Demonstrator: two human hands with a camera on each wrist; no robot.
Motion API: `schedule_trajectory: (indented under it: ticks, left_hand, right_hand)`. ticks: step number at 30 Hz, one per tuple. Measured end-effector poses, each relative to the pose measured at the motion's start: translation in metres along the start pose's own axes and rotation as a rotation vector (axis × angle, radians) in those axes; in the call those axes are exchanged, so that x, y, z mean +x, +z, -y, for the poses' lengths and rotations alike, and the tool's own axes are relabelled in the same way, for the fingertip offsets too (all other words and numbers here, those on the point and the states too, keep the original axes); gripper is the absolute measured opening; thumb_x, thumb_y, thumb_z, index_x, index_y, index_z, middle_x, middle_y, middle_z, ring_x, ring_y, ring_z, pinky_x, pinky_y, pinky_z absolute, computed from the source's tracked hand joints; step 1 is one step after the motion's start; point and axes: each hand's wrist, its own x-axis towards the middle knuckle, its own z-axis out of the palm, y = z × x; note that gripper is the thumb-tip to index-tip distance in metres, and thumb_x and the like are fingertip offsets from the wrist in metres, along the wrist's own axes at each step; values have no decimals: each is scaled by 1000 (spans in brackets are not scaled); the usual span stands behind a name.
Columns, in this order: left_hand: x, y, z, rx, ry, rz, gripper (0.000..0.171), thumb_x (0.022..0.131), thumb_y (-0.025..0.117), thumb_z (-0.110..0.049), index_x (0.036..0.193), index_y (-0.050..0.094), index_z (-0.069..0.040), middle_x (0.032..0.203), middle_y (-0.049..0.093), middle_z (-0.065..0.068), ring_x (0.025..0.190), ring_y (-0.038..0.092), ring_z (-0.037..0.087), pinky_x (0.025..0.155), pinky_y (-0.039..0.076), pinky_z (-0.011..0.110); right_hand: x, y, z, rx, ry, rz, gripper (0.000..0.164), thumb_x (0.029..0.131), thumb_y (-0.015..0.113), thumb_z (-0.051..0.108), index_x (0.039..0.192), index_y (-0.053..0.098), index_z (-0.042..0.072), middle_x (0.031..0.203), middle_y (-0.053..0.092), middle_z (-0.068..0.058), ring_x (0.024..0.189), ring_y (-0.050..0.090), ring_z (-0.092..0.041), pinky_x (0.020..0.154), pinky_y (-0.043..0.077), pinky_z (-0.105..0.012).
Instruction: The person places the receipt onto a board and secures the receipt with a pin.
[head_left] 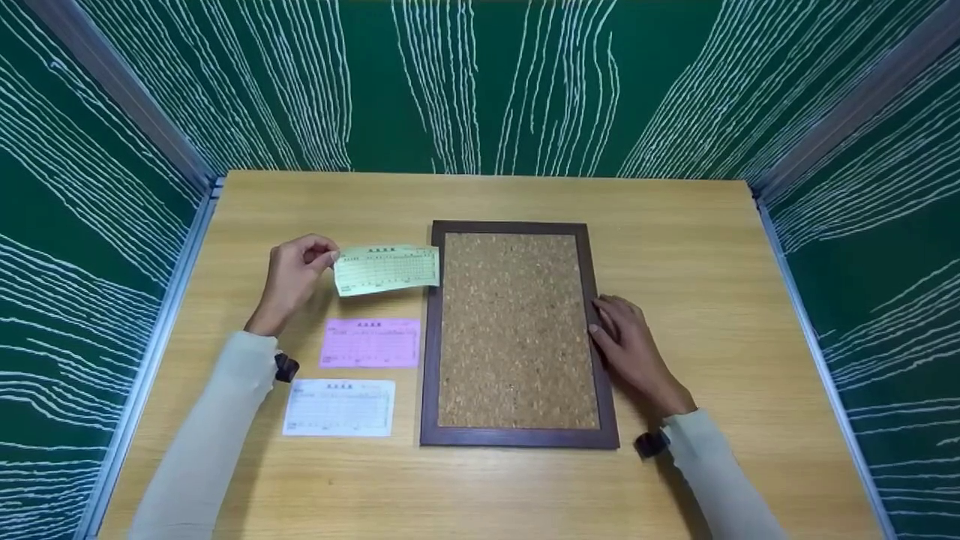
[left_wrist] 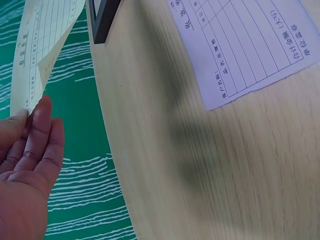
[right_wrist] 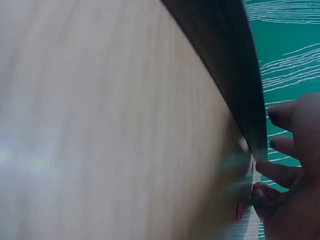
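Observation:
My left hand [head_left: 296,274] pinches the left end of a pale green receipt slip [head_left: 386,270] between thumb and fingers. The slip is raised off the table, and its right end reaches over the left edge of a cork board [head_left: 517,330] with a dark brown frame. In the left wrist view, one edge of the green slip [left_wrist: 47,40] is folded over. On the table below lie a pink receipt slip [head_left: 371,343] and a white receipt slip [head_left: 339,407]. My right hand [head_left: 634,349] rests against the board's right side, its thumb and fingertips touching the frame.
The board lies upright on a light wooden table [head_left: 525,495]. Green panels with white wavy lines [head_left: 517,90] stand at the back and both sides, with metal rails [head_left: 154,345] along the side edges. Each wrist wears a small dark device [head_left: 285,367].

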Motion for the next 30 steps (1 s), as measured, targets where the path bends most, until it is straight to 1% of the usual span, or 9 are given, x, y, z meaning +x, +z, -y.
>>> schedule_trajectory:
  ticks: [4,10,18,20,21,24,27,29,30]
  left_hand:
    - [-2,0,-2,-17,7,8,10,106,71,-1,111,77,5,105,77,21,95,72,42,75,54,17]
    - [-3,3,-4,-6,6,2,10,106,70,1,112,77,4,105,77,18,92,72,33,73,53,17]
    - [-6,7,-10,20,13,14,12,107,69,0,114,77,4,107,77,15,94,72,33,75,54,19]
    - [-5,9,-11,20,14,17,12,107,70,-1,115,77,3,108,77,15,95,72,30,76,55,19]
    - [-5,9,-11,17,14,20,12,107,70,-1,115,78,3,108,77,15,95,72,29,78,57,22]
    - [-5,11,-14,9,16,26,12,107,70,-2,115,78,1,110,77,14,97,73,30,81,59,25]
    - [-5,13,-16,2,13,31,11,107,70,-3,115,78,-1,111,77,13,99,73,32,82,58,24]
    - [-5,14,-18,2,20,28,11,107,71,-3,114,78,-1,110,78,14,97,73,31,79,56,19]
    - [-5,15,-18,0,24,26,10,107,71,-3,114,79,0,109,78,14,96,74,31,79,56,19]
  right_hand:
    - [3,0,7,20,-27,-42,48,112,64,11,156,56,-5,164,49,-27,156,38,-47,127,28,-69]
    - [10,1,18,49,-63,-67,45,112,62,10,155,58,-3,162,53,-23,155,43,-42,126,32,-66]
    - [20,2,29,55,-111,-52,45,113,64,15,154,58,-4,161,54,-25,155,44,-41,127,33,-65]
    - [22,3,31,56,-114,-44,45,113,64,15,154,59,-3,161,54,-24,154,45,-41,127,33,-65]
    - [23,3,32,56,-115,-40,45,113,65,15,153,59,-3,161,55,-24,154,45,-40,127,33,-65]
    - [25,2,36,55,-106,-23,43,113,65,15,153,61,-1,160,56,-23,154,46,-39,127,34,-64]
    - [27,2,41,50,-98,-11,42,113,65,16,151,62,-1,158,57,-23,152,48,-39,126,36,-63]
    - [29,2,43,49,-101,-3,42,113,65,16,150,63,-2,157,57,-25,151,49,-40,125,37,-64]
    - [30,3,44,49,-105,-3,42,113,65,16,149,63,-3,157,58,-25,151,49,-41,124,38,-64]
